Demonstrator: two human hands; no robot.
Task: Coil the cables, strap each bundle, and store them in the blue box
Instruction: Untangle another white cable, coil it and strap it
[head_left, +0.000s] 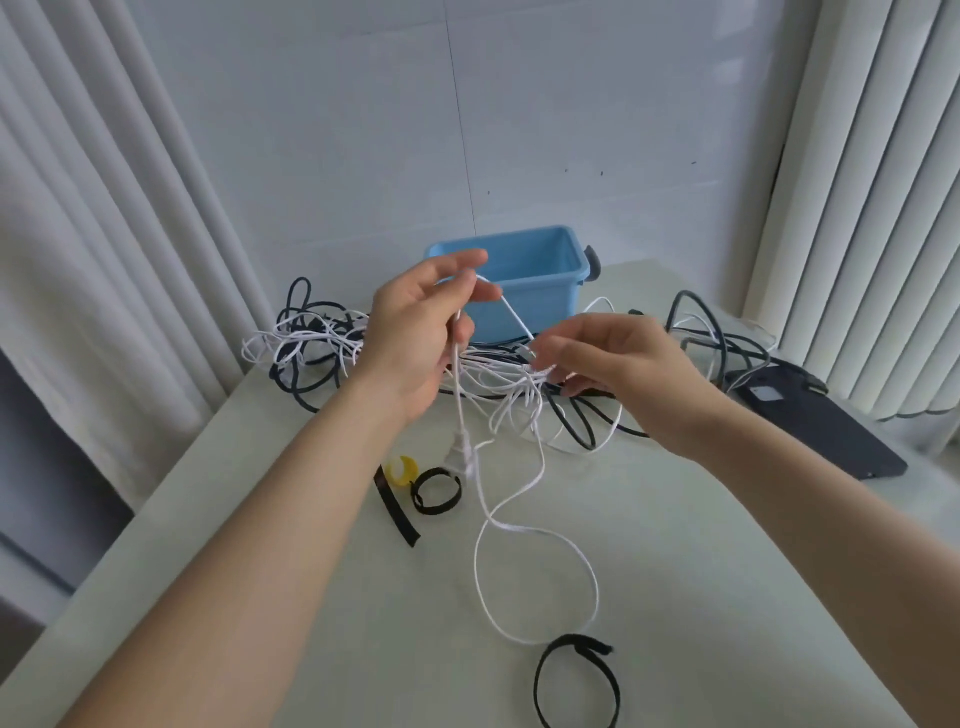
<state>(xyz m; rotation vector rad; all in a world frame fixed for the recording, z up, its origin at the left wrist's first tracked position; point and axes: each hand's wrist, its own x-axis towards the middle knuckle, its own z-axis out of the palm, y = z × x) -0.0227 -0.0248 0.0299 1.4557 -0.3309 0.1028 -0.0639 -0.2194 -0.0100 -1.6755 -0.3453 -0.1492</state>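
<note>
My left hand (415, 332) is raised in front of the blue box (524, 270) and pinches a white cable (535, 535) near its top; the cable's plug (460, 454) hangs below it. My right hand (618, 364) pinches the same cable further along, so a short stretch runs taut between both hands. A loose loop of this cable lies on the table in front. A tangle of white and black cables (322, 343) spreads behind my hands, in front of the box. Black straps lie as loops (436, 491) (576, 680) and one flat strip (396, 506).
A yellow strap roll (404, 470) sits by the black straps. A dark flat device (815, 421) lies at the right table edge. White curtains hang on both sides, and a white wall stands behind the box. The table's left edge runs diagonally.
</note>
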